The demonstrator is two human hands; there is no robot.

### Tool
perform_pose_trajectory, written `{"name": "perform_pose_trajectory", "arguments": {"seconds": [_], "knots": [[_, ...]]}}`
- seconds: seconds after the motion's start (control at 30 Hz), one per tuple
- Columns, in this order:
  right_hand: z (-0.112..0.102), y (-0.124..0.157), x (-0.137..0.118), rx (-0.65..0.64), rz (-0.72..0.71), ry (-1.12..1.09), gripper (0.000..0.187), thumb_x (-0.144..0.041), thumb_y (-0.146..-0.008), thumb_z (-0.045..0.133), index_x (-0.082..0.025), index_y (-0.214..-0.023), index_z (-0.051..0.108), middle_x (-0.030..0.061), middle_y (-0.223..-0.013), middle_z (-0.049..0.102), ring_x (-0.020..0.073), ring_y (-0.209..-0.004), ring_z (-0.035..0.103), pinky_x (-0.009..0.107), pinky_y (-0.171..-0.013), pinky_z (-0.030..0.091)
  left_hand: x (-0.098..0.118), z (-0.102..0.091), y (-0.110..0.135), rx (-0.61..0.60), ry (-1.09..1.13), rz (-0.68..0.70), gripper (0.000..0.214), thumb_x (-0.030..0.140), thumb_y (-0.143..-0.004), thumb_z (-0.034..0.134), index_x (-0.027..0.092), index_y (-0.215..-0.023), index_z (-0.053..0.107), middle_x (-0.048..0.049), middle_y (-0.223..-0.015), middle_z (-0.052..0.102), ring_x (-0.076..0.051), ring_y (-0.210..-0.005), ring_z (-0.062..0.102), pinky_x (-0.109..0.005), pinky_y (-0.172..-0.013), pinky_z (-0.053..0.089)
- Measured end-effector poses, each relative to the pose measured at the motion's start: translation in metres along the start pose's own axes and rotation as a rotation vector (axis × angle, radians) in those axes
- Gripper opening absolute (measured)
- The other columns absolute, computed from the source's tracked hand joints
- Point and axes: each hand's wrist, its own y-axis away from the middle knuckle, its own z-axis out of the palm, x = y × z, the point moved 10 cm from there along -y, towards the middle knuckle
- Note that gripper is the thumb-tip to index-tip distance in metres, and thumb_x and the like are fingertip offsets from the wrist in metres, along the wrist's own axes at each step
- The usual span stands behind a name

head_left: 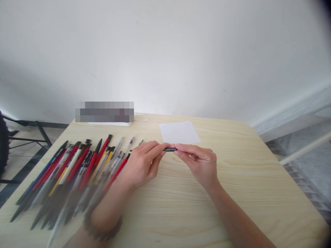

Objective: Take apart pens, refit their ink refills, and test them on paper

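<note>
Between my two hands is a black pen, held level above the table, with only its short dark middle showing. The fingers of my left hand are closed round one end, and a dark tip pokes out past the far side of that hand. My right hand pinches the other end between thumb and fingertips. Just beyond the fingers lies a white sheet of paper. Beside and partly under my left forearm spreads a pile of pens in red, black, white, yellow, blue and clear plastic.
The pale wooden table meets a white wall at its far edge. At the back left stands a blurred-out object on a white base, with a thin white cord beside it. A black wheel shows at the far left.
</note>
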Motion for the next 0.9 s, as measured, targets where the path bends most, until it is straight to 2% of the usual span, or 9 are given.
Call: {"name": "perform_pose_trajectory", "arguments": {"seconds": [0.2, 0.33, 0.5, 0.63, 0.77, 0.9], "knots": [[0.008, 0.002, 0.011, -0.043, 0.108, -0.09, 0.025, -0.011, -0.072, 0.067, -0.029, -0.089, 0.071, -0.0038, -0.09, 0.072, 0.0153, -0.083, 0.068, 0.026, -0.075, 0.058, 0.0, 0.0, 0.002, 0.017, -0.049, 0.016, 0.027, 0.016, -0.088, 0.042, 0.015, -0.112, 0.054, -0.004, -0.076, 0.057, -0.014, -0.066, 0.05, -0.027, -0.058, 0.038], [0.011, 0.002, 0.018, -0.07, 0.142, -0.159, 0.026, -0.012, -0.071, 0.069, -0.032, -0.088, 0.071, -0.0052, -0.087, 0.072, 0.0131, -0.079, 0.068, 0.023, -0.072, 0.058, 0.004, -0.003, 0.002, 0.018, -0.06, 0.026, 0.024, 0.017, -0.088, 0.043, 0.015, -0.108, 0.056, -0.0039, -0.076, 0.058, -0.014, -0.065, 0.051, -0.027, -0.059, 0.037], [0.01, 0.0, 0.01, -0.067, 0.037, -0.125, 0.026, -0.012, -0.07, 0.07, -0.032, -0.087, 0.071, -0.0027, -0.084, 0.067, 0.0116, -0.075, 0.064, 0.024, -0.066, 0.055, 0.005, -0.004, 0.0, -0.011, -0.014, -0.018, 0.02, 0.02, -0.089, 0.039, 0.014, -0.096, 0.057, -0.0042, -0.075, 0.057, -0.015, -0.067, 0.051, -0.029, -0.062, 0.037], [0.014, 0.001, 0.0, -0.088, -0.04, -0.067, 0.025, -0.013, -0.07, 0.07, -0.032, -0.088, 0.071, -0.0021, -0.081, 0.063, 0.0112, -0.071, 0.062, 0.024, -0.064, 0.054, 0.006, -0.007, -0.001, -0.005, -0.02, -0.026, 0.02, 0.03, -0.086, 0.044, 0.014, -0.084, 0.055, -0.0023, -0.067, 0.053, -0.015, -0.062, 0.047, -0.03, -0.06, 0.035], [0.019, 0.003, -0.004, -0.132, -0.053, -0.065, 0.026, -0.012, -0.07, 0.07, -0.032, -0.088, 0.071, -0.003, -0.081, 0.067, 0.0115, -0.069, 0.064, 0.023, -0.064, 0.056, 0.003, -0.004, -0.002, -0.035, -0.041, -0.065, 0.024, 0.036, -0.085, 0.046, 0.016, -0.074, 0.053, 0.0, -0.061, 0.047, -0.014, -0.058, 0.043, -0.029, -0.058, 0.034], [0.02, 0.003, -0.002, -0.141, -0.029, -0.076, 0.025, -0.012, -0.07, 0.07, -0.031, -0.087, 0.071, -0.0037, -0.083, 0.069, 0.0116, -0.069, 0.066, 0.023, -0.065, 0.057, 0.004, -0.001, -0.003, -0.076, -0.023, -0.07, 0.025, 0.035, -0.086, 0.043, 0.016, -0.075, 0.054, -0.0005, -0.061, 0.048, -0.014, -0.059, 0.044, -0.029, -0.059, 0.035]]}}
